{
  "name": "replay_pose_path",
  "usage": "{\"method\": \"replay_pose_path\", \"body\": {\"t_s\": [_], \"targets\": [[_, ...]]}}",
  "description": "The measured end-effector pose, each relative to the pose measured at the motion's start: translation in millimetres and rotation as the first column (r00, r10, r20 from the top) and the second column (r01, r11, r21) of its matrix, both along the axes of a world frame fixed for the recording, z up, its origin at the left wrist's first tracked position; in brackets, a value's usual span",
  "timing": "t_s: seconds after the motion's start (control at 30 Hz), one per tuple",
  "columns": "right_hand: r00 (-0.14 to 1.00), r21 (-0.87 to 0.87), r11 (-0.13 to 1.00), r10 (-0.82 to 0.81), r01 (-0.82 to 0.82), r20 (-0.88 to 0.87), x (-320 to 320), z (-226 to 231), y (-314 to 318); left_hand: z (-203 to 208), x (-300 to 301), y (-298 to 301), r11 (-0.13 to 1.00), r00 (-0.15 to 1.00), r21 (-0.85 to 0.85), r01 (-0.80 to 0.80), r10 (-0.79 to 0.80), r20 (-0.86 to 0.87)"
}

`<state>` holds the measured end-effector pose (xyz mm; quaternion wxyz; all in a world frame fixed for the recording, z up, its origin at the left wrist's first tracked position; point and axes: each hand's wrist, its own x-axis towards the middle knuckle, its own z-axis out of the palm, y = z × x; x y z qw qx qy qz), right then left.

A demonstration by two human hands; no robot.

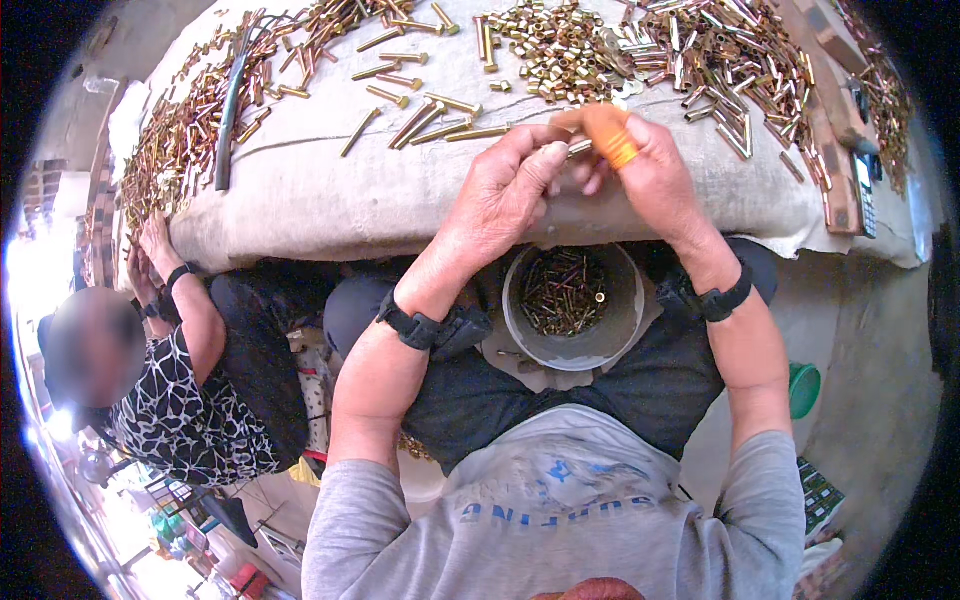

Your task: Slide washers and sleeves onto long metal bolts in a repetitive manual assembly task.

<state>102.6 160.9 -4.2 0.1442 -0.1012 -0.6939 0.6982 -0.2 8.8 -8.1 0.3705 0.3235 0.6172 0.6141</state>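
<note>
- Before me stretches a broad worktable draped in rumpled beige cloth (330, 222), its near edge sagging toward two seated people.
- On the left sits a co-worker in a black-and-white patterned shirt (190, 410), one hand (157, 245) at the table's near left edge.
- A long sprawl of thin, brass-coloured metal bolts (180, 145) covers the table's left side, while a glinting heap of slim metal tubes (690, 50) lies on the right.
- Between those two is a mound of short, gold-toned metal collars (555, 50).
- A pale round bucket (627, 300) stands between the nearer person's knees, below the table edge, with dark, slender metal pieces (560, 290) inside.
- Along the right end runs a brown wooden board (838, 195).
- The left hand (508, 190), above the table's front edge, pinches the task's thing between thumb and fingers.
- The right hand (655, 175) is close beside it, fingers bent and blurred, an orange wrap (615, 145) on one of them; I cannot tell whether it grips anything.
- A dark, straight rod (232, 120) lies across the bolts.
- Just beyond the hands, several loose golden hex-headed bolts (361, 132) are scattered.
- Smallest is that pinched thing, a short, shiny metal piece (580, 148) sticking out past the left thumb toward the right fingers.
</note>
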Motion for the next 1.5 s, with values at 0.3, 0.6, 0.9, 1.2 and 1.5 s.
{"method": "replay_pose_path", "body": {"t_s": [0.3,0.6,0.9,1.2,1.5], "targets": [[0.958,0.901,0.377,-0.259,0.215,-0.12,-25.5,-15.1,16.9,3.0,-5.9,-5.5,0.997,0.997,-0.007,-0.074,0.074,-0.022],[0.997,0.15,0.985,-0.083,0.082,0.003,-0.7,6.6,13.7,4.1,-6.7,-7.1,0.996,0.99,0.007,-0.094,0.093,0.11],[0.999,0.038,0.998,-0.041,0.041,0.009,2.5,6.7,4.1,-3.3,-5.8,-3.2,0.999,0.997,0.009,-0.037,0.036,0.069],[0.998,-0.019,1.0,0.02,-0.019,0.063,2.5,2.3,3.1,5.2,-5.4,-7.1,0.999,1.0,-0.034,-0.021,0.021,0.014],[0.987,0.155,0.984,-0.106,0.087,0.122,5.1,6.0,-2.6,-0.4,-1.9,-5.0,0.988,0.95,0.146,-0.06,0.101,-0.296]]}}
